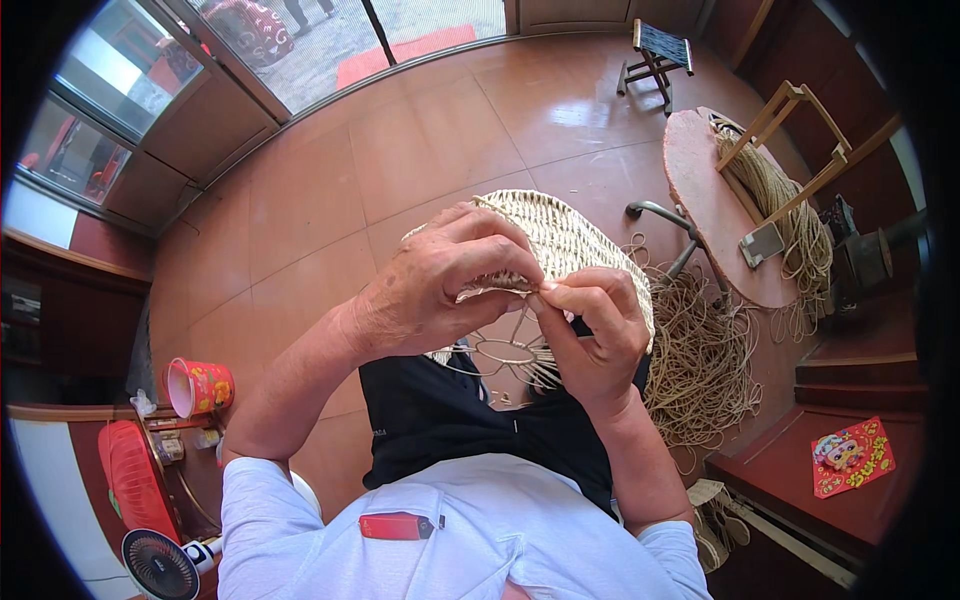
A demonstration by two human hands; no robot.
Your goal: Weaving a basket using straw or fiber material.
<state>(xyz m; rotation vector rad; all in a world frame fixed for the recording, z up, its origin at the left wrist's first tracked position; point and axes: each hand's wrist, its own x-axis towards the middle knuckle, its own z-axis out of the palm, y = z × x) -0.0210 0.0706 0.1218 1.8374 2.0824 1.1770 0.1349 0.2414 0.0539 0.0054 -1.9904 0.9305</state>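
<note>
A pale woven piece [575, 235] with a curved outline rests over my lap, with bare wire rings [505, 350] and spokes showing beneath my hands. My left hand [455, 270] is curled over the near edge of the weave, its fingers gripping it. My right hand [595, 330] pinches at the same edge just right of my left fingertips, thumb and forefinger on what looks like a thin cord. Exactly what lies between those fingertips is partly hidden.
A pink stone slab table [690, 200] holds coiled rope [805, 250] and a wooden frame [835, 130], with loose cord [700, 380] below. A folding stool [655, 55] stands behind. A red bucket [200, 390] and fan [158, 563] are at left, a red cabinet [760, 470] at right.
</note>
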